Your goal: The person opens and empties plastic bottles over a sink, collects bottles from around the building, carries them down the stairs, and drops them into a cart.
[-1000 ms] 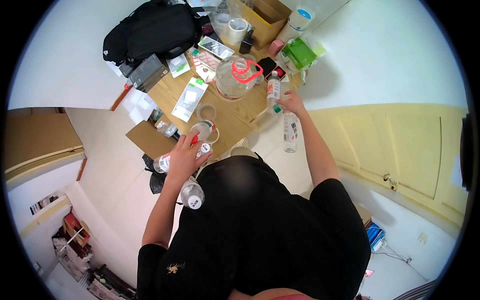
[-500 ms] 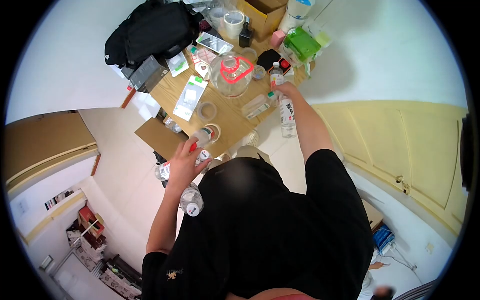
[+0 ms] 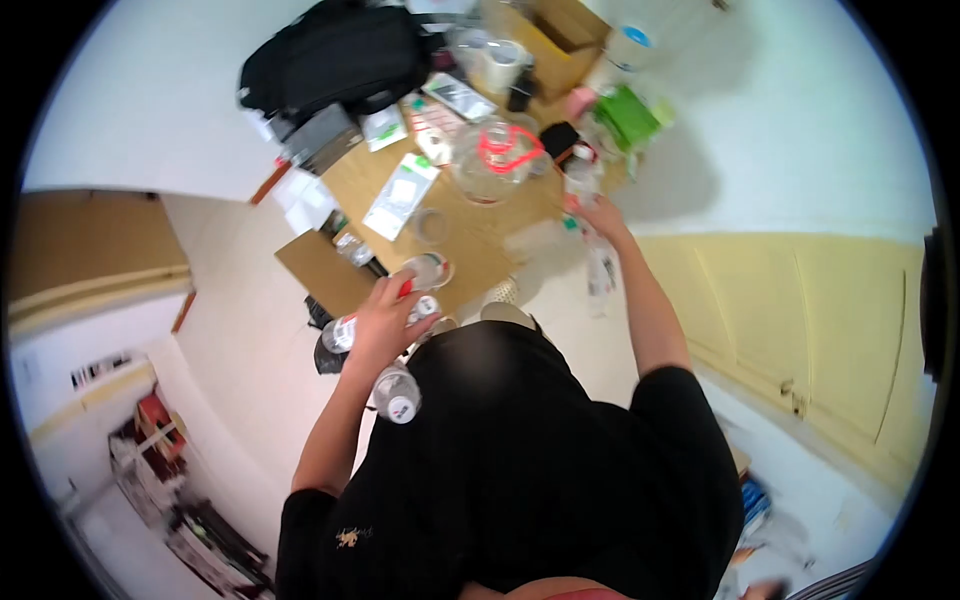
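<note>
My left hand (image 3: 388, 322) is closed round several clear plastic bottles. One bottle (image 3: 399, 394) points down below the hand, another (image 3: 341, 334) sticks out to the left, and a red-capped one (image 3: 428, 268) extends over the table edge. My right hand (image 3: 602, 215) has its fingers wrapped round bottles at the table's right edge. A labelled bottle (image 3: 581, 172) rises above it, a blurred one (image 3: 600, 280) hangs below, and a green cap shows beside the fingers. A large clear jug (image 3: 487, 170) with a red handle stands on the wooden table (image 3: 470, 245).
A black bag (image 3: 335, 65), white flat packages (image 3: 402, 195), tape rolls (image 3: 430, 226), a cardboard box (image 3: 560, 45) and a green packet (image 3: 628, 118) are on the table. An open carton is below its left edge. A yellow door is at right.
The head view has shifted and blurred. Both hands keep hold of bottles. My right hand and its bottles moved up a little, then back down, relative to the frame.
</note>
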The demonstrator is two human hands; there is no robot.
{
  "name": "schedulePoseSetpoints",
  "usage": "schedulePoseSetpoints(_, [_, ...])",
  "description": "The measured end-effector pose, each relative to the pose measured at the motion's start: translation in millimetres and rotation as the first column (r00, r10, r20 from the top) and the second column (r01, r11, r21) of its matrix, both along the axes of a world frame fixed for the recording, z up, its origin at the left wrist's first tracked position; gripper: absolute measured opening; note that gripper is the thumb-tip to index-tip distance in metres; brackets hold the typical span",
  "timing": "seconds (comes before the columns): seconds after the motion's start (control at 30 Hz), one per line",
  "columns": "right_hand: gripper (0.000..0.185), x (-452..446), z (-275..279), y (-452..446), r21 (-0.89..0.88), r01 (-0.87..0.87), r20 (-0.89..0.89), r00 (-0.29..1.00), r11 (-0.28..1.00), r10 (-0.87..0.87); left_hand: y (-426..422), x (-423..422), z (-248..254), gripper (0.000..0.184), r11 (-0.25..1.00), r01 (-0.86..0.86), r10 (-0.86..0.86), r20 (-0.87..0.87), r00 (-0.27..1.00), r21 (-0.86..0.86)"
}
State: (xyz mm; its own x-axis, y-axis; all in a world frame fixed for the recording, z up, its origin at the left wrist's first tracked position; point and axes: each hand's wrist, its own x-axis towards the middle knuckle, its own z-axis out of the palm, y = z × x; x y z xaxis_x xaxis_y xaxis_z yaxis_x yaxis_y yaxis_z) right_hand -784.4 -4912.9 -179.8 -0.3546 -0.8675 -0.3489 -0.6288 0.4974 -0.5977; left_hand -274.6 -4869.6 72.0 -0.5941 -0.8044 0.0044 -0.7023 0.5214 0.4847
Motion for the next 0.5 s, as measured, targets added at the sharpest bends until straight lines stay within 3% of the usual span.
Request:
schedulePoseSetpoints(0.03, [0.086, -2.4, 0.7, 17.4, -0.03, -0.052, -0.085, 0.995, 0.998, 0.049, -0.3, 2.4, -4.0, 0.034, 1.0, -0.003, 0.003, -0.017, 1.0, -0.004])
schedulePoseSetpoints(0.07, [0.086, 4.2, 36.8, 33.9, -0.031, -0.079, 0.167, 0.982, 0.996, 0.083, 0.7, 6.0, -6.0, 0.033, 1.0, -0.008, 0.008, -0.031, 0.999, -0.009])
schedulePoseSetpoints(0.1, [0.079, 31.4, 93.3, 49.9, -0.105, -0.072, 0.132, 0.988, 0.992, 0.086, 1.2, 10.4, -7.1, 0.034, 0.999, -0.022, 0.021, -0.034, 0.999, -0.023])
schedulePoseSetpoints(0.13, [0.071, 34.6, 98.6, 67.5, -0.088, -0.059, -0.034, 0.998, 0.994, 0.056, 0.1, 12.2, -9.8, 0.034, 0.999, -0.031, 0.029, -0.042, 0.999, -0.037])
schedulePoseSetpoints(0.2, [0.067, 68.0, 176.5, 83.7, -0.078, -0.187, 0.022, 0.982, 0.979, 0.19, 2.8, 18.0, -11.5, 0.034, 0.997, -0.065, 0.062, -0.067, 0.996, -0.045])
schedulePoseSetpoints(0.3, [0.068, 90.8, 200.1, 99.0, -0.12, -0.455, -0.042, 0.89, 0.882, 0.453, 11.0, 25.0, -17.6, 0.034, 0.986, -0.16, 0.153, -0.12, 0.981, -0.048])
schedulePoseSetpoints(0.37, [0.069, 149.7, 268.1, 92.6, -0.189, -0.652, -0.123, 0.758, 0.735, 0.641, 25.7, 29.1, -15.5, 0.035, 0.963, -0.242, 0.225, -0.142, 0.964, -0.117])
schedulePoseSetpoints(0.5, [0.071, 212.6, 298.5, 67.4, -0.247, -0.949, -0.324, 0.273, 0.198, 0.906, 70.4, 26.6, -7.4, 0.04, 0.88, -0.432, 0.401, -0.177, 0.899, -0.199])
